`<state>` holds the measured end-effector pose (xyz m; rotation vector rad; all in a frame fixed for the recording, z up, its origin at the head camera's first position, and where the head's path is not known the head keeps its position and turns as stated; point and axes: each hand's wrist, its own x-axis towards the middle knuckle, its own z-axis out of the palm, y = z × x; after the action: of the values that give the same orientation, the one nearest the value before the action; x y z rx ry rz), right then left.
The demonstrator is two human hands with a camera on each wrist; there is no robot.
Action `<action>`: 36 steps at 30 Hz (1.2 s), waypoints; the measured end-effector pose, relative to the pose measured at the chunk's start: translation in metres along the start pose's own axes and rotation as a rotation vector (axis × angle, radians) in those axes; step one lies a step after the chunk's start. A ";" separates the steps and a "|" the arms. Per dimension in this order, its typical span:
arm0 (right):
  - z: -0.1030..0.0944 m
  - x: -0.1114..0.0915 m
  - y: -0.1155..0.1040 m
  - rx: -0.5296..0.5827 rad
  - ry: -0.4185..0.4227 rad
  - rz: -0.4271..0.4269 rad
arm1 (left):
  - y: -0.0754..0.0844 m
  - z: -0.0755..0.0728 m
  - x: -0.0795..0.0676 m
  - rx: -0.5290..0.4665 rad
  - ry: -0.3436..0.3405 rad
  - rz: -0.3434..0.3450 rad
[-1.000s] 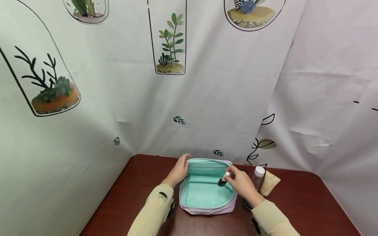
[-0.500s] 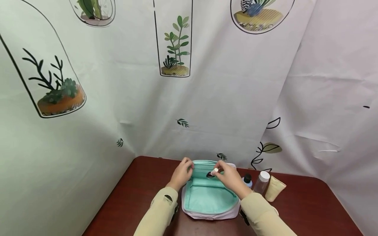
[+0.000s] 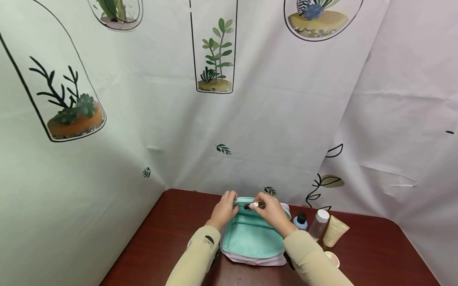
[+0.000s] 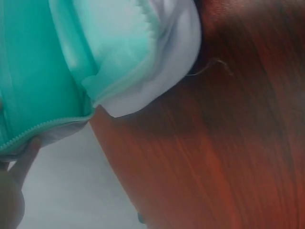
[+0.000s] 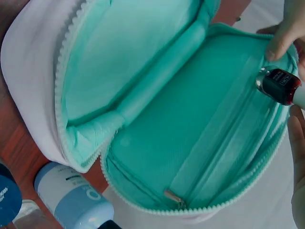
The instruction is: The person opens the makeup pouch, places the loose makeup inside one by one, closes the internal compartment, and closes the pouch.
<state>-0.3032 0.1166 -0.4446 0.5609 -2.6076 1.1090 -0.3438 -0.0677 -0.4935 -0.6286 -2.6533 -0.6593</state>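
Note:
A white cosmetic bag [image 3: 257, 261] with a mint-green lining lies unzipped on the table, its lid raised at the back. My left hand [image 3: 223, 209] pinches the lid's left edge, thumb on the lining side; in the left wrist view a finger [image 4: 28, 157] touches the zip edge. With the fingertips of my right hand [image 3: 272, 212] I hold a small nail polish bottle [image 5: 279, 86] by its white cap, the dark red glass pointing left. It is in front of the lid's inner zipped pocket [image 5: 224, 129]. A metal zip pull [image 5: 174, 198] lies at that pocket's end.
Right of the bag stand a blue bottle [image 3: 300, 222] with a black cap, a clear bottle [image 3: 317, 225] with a white cap and a cream tube [image 3: 334, 232]. A small round pale item [image 3: 332, 259] sits nearer, partly behind the right sleeve. A printed cloth [image 3: 272, 119] hangs behind the table.
My right hand has carried the nail polish from above the bag's right side leftward and up to the lid pocket, tipping it sideways. The left hand keeps to the lid edge.

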 end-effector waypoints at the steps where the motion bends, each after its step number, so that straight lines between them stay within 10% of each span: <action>1: 0.001 0.000 -0.001 -0.001 0.007 -0.008 | 0.001 0.000 0.001 -0.001 -0.019 -0.005; 28: 0.018 -0.001 0.002 0.003 0.156 -0.072 | -0.006 -0.003 0.010 -0.198 -0.227 -0.125; 36: 0.024 -0.002 0.005 -0.146 0.156 -0.240 | -0.007 -0.006 0.009 -0.245 -0.258 -0.155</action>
<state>-0.3054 0.1028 -0.4645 0.7023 -2.3878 0.8441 -0.3537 -0.0731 -0.4874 -0.6131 -2.9067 -1.0216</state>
